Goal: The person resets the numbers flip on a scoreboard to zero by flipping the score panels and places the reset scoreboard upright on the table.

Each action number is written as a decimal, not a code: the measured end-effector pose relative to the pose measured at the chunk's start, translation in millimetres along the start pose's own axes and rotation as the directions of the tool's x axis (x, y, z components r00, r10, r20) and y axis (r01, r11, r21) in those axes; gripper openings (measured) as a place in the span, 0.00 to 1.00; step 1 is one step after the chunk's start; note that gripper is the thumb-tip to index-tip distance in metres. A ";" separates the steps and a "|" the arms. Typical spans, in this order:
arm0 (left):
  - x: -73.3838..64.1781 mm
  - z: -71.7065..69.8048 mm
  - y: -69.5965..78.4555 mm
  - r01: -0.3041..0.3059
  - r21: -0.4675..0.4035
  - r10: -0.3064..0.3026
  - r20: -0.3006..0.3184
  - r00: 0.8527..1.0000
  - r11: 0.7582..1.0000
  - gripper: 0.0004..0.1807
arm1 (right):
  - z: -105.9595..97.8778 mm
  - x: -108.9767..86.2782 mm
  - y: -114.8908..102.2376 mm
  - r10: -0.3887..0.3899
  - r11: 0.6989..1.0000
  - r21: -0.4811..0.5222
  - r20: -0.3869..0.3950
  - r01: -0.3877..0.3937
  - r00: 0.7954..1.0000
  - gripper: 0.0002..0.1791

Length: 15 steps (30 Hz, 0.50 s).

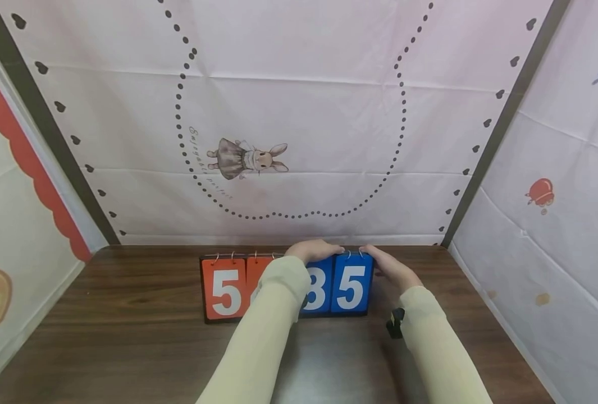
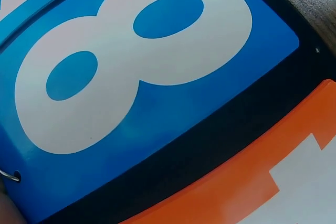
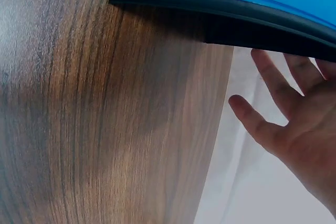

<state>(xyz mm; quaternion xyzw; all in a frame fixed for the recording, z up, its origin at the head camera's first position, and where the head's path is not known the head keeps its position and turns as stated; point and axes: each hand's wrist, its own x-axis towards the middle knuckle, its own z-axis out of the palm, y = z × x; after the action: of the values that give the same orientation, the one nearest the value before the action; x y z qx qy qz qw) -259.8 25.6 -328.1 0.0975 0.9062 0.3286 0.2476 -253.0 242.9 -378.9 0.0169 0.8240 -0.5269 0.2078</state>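
Observation:
A flip scoreboard (image 1: 286, 317) stands on the table, with red and blue number cards hanging from metal rings. A red 5 (image 1: 226, 293) is at the left end; the second red card (image 1: 258, 266) is mostly behind my left arm. To the right are a blue 8 (image 2: 173, 61) and a blue 5 (image 1: 350, 289). My left hand (image 1: 313, 249) reaches over the top edge, fingertips by the last blue card's rings; its finger grip is hidden. At the right top corner, my right hand (image 1: 391, 266) touches the board, its fingers spread and fairly straight in the right wrist view.
The brown wooden table (image 1: 127, 348) extends around the scoreboard. Printed white cloth (image 1: 299, 112) hangs behind the table, with more cloth at both sides. A small black device (image 1: 395, 324) sits at my right wrist.

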 end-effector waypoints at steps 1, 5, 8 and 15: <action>-0.1 -0.1 -0.2 -0.004 0.002 0.004 -0.002 1.000 1.000 0.37 | 0.4 0.2 -0.2 0.001 1.000 -0.003 -0.005 -0.001 1.000 0.43; 1.6 -0.3 -1.7 -0.026 0.020 0.026 -0.018 0.999 0.999 0.37 | 0.9 -0.2 -0.8 -0.012 1.000 -0.010 -0.018 0.011 1.000 0.43; 2.4 -0.3 -2.5 -0.048 0.025 0.048 -0.020 0.999 0.999 0.37 | 1.5 -0.7 -0.8 -0.047 0.999 -0.014 -0.031 0.047 0.998 0.41; 2.7 1.6 -3.4 -0.081 0.025 0.081 -0.010 0.997 0.996 0.35 | 5.5 -2.0 1.9 -0.107 0.993 0.034 -0.116 0.111 0.988 0.36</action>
<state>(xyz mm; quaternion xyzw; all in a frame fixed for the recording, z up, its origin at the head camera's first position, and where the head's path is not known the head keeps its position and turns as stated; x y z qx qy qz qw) -261.4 24.7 -332.4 0.1353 0.9069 0.3276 0.2278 -248.9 239.3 -381.8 0.0059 0.8234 -0.5521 0.1311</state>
